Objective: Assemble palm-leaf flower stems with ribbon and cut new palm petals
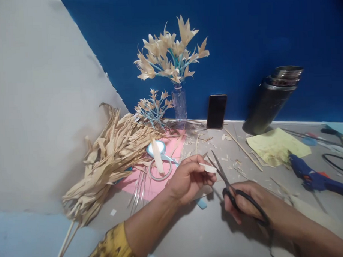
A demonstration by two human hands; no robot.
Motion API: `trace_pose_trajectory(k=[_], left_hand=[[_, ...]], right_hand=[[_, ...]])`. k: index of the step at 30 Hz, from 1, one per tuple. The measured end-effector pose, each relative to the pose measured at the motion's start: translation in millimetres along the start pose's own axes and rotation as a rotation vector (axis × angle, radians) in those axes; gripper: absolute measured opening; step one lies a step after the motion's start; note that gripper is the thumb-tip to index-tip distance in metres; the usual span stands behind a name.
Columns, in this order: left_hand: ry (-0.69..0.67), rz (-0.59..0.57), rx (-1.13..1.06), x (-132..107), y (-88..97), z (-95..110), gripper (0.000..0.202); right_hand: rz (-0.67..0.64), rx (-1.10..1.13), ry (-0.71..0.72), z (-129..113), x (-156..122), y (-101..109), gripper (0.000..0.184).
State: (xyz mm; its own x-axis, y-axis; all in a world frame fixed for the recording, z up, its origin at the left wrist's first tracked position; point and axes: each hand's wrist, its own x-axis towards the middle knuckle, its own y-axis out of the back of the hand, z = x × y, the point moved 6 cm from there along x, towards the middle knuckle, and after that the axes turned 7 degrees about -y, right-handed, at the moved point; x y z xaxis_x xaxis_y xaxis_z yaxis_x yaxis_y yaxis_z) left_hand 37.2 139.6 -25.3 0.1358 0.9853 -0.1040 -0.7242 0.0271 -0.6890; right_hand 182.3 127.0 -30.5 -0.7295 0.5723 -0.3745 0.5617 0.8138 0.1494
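Observation:
My left hand pinches a small pale strip of dried leaf between thumb and fingertips, just above the grey table. My right hand grips black-handled scissors, fingers through the loops. The blades are parted and point up toward the strip, their tips just past it. Small pale cuttings lie scattered on the table beyond both hands.
A heap of dried husks lies left on pink paper with tape rolls. Behind stand a bottle vase of husk flowers, a phone and a dark flask. A blue glue gun and yellow paper lie right.

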Motion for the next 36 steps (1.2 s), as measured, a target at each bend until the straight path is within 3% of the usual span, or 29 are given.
trace_pose_trajectory(k=[6, 15, 27, 36], left_hand=[[-0.020, -0.004, 0.013, -0.6, -1.4, 2.0, 0.010], [-0.043, 0.003, 0.060, 0.2, -1.0, 5.1, 0.010], [-0.030, -0.010, 0.080, 0.2, 0.2, 4.6, 0.011], [0.006, -0.014, 0.104, -0.2, 1.6, 4.2, 0.014]], right_hand=[[-0.019, -0.014, -0.038, 5.8, -0.9, -1.9, 0.064], [0.008, -0.062, -0.151, 6.3, -1.9, -2.1, 0.044], [0.013, -0.068, -0.153, 8.2, -2.6, -0.8, 0.040], [-0.011, -0.066, -0.143, 6.9, -3.4, -1.6, 0.027]])
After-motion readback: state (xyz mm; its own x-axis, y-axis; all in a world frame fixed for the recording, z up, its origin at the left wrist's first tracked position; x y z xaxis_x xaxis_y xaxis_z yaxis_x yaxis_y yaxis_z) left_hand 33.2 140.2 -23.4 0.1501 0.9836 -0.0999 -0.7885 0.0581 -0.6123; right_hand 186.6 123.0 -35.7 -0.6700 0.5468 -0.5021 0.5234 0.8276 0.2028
